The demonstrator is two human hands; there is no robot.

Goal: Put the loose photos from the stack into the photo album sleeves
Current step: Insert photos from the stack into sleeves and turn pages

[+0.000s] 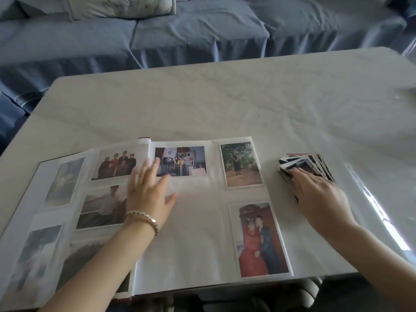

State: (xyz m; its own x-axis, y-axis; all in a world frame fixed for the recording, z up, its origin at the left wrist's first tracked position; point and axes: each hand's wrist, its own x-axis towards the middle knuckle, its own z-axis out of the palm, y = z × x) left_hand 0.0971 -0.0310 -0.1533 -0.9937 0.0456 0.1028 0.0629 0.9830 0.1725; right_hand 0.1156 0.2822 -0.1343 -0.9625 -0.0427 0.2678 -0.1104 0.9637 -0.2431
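An open photo album (198, 233) lies at the table's near edge. Its right page holds three sleeved photos: a room scene (181, 161), a figure among trees (241, 165) and a couple in red and blue (261, 240). The left page carries several photos. My left hand (149, 190), fingers spread and straight, hovers over or rests on the album's middle near the spine. To the right of the album sits the stack of loose photos (315, 164). My right hand (319, 194) lies on top of the stack, fingers reaching over its near edge.
The white marble-look table (225, 104) stretches behind the album. A blue-covered sofa (180, 34) with a pale cushion (121, 6) stands beyond the table. Glare marks the table's right side.
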